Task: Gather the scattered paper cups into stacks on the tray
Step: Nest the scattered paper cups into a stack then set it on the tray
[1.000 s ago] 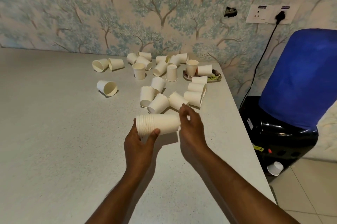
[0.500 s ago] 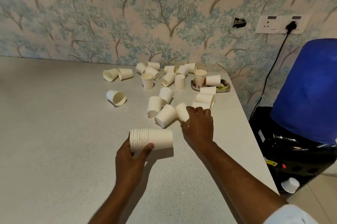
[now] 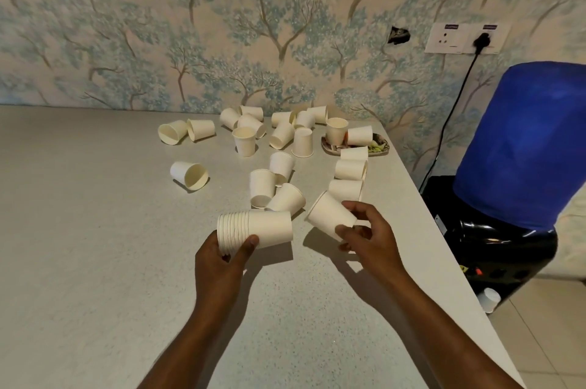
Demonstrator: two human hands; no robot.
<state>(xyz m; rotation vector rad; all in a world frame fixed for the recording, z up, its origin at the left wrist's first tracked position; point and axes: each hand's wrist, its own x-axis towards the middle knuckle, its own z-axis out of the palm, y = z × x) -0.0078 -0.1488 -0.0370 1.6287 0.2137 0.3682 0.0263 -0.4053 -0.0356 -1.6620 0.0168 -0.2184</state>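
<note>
My left hand (image 3: 222, 257) grips a sideways stack of nested white paper cups (image 3: 257, 230) just above the grey table, rims pointing left. My right hand (image 3: 369, 235) holds a single paper cup (image 3: 329, 214) by its base, its rim tilted up and to the left, a short gap to the right of the stack. Several loose cups (image 3: 279, 195) lie scattered beyond the hands, some upright, some on their sides. A small patterned tray (image 3: 379, 147) sits near the table's far right edge with two cups (image 3: 336, 130) on it.
The table's right edge (image 3: 437, 230) runs diagonally close to my right hand. Beyond it stands a water dispenser with a blue bottle (image 3: 523, 147), and one cup (image 3: 488, 300) lies on the floor. A wallpapered wall backs the table, with a socket and cable (image 3: 466, 38).
My right hand reached into the pile, picked up one cup and drew it back toward the stack. The left hand kept hold of the stack.
</note>
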